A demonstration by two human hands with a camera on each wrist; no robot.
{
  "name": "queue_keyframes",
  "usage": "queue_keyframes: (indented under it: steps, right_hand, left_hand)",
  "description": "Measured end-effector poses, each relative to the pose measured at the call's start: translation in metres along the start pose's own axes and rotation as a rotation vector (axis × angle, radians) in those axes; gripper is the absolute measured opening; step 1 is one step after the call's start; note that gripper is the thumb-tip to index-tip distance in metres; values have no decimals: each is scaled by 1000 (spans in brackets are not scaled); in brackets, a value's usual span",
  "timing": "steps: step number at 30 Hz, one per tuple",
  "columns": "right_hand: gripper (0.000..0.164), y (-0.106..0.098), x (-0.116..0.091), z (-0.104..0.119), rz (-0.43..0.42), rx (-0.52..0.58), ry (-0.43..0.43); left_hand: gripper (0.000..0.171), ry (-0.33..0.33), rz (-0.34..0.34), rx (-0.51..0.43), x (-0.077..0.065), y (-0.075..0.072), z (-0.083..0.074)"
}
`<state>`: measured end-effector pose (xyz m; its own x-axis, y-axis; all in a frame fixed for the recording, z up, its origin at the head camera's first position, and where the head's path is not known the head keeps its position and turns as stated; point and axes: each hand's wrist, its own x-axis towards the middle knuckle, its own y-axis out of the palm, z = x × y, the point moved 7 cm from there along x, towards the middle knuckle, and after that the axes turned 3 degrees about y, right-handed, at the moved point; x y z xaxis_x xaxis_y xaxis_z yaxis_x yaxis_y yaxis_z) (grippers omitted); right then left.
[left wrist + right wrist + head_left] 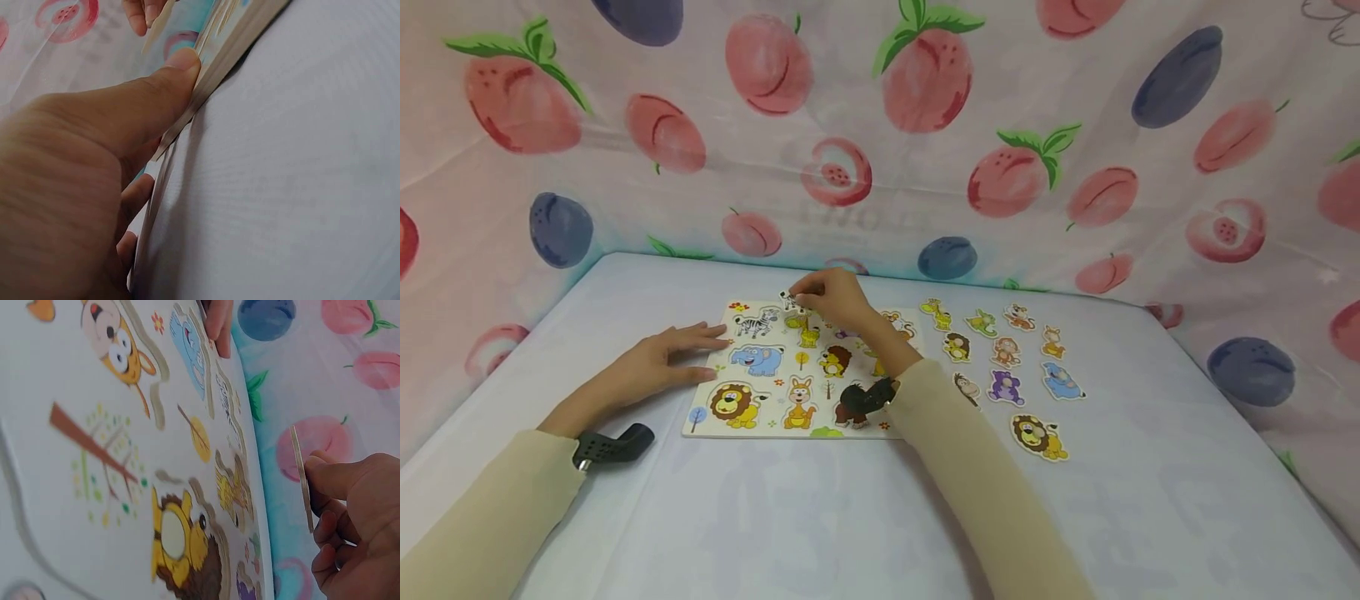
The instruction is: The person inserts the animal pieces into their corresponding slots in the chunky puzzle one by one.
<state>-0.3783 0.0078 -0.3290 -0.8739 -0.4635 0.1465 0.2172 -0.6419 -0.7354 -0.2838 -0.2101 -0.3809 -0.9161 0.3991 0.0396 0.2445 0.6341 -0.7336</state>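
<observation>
My right hand (838, 298) pinches a thin zebra puzzle piece (787, 302) above the far edge of the animal puzzle board (715, 431). In the right wrist view the piece (302, 478) appears edge-on between thumb and fingers, apart from the board. Nearest to it on the board are the zebra recess (757, 322) and the giraffe recess (805, 332). My left hand (658, 362) rests at the board's left edge with fingers extended. In the left wrist view its thumb (150, 100) touches the board's edge (228, 69).
Right of the board lie several loose pieces, among them a giraffe (936, 315), a hedgehog (957, 347), a purple animal (1005, 387), an elephant (1063, 382) and a lion (1039, 438). A fruit-printed cloth (895, 225) hangs behind the white table (775, 517).
</observation>
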Motion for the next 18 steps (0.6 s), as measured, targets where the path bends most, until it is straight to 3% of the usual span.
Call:
queue_keyframes:
  steps: [18]
  right_hand:
    - [16,36,7,20,4,68,10]
  left_hand:
    - [56,25,8,-9,0,-1,-3]
